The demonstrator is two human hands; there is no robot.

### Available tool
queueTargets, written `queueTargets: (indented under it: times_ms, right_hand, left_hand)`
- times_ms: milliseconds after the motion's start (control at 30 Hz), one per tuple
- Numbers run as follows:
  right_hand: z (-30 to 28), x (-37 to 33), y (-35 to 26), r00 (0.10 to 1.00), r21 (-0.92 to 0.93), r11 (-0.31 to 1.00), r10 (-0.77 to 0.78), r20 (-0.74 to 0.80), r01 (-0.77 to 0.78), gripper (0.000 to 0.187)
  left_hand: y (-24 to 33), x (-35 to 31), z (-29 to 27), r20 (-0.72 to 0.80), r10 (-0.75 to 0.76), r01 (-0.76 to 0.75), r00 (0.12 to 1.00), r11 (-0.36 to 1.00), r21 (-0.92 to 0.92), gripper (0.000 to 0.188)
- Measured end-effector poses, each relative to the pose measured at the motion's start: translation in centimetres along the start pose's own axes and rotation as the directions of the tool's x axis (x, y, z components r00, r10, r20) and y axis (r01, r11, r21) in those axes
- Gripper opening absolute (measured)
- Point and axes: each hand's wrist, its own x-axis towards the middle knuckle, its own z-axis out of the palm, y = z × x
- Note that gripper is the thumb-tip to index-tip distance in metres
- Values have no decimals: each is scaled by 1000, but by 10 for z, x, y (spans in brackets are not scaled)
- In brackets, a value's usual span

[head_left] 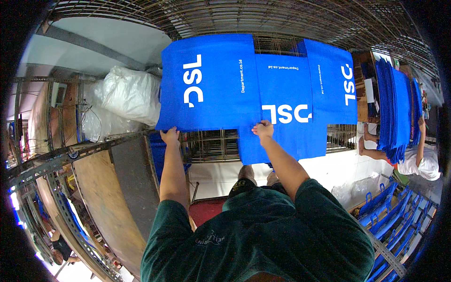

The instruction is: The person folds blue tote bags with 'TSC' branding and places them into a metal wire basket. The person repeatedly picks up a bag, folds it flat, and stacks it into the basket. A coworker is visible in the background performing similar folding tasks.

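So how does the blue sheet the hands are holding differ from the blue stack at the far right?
The blue sheet is a single piece spread flat and wide on the wire rack, white lettering showing; the blue stack is many pieces piled together, seen edge-on, no lettering visible. The left hand and right hand grip the sheet's near edge; neither touches the stack. Both are the same bright blue fabric-like material.

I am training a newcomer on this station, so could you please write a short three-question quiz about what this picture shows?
1. True or false: the left hand holds the near edge of the blue fabric sheet.
2. What does the sheet rest on: A a wire mesh rack, B a wooden board, C the floor?
3. What lies left of the sheet?

Key: 1 true; 2 A; 3 a white plastic bag. The right hand grips the same sheet's near edge.
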Motion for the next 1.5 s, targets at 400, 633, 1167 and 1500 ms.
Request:
queueTargets:
  times_ms: [400,633,1167,1500]
  right_hand:
    - [-6,19,15,994,-134,991,3,-110,-18,28]
    - [-15,6,8,973,-296,952,-138,-183,80,18]
    - [-442,-41,94,795,-414,899,-352,-493,142,29]
    - [-753,-4,65,566,323,832,12,-824,452,20]
  left_hand:
    - [-4,-17,7,-87,-30,28,996,999,-24,84]
    - [25,-63,20,-272,-36,104,962,965,243,81]
    - [220,-435,266,717,587,-162,376,804,-573,52]
    - [292,-625,395,744,577,19,338,786,-618,51]
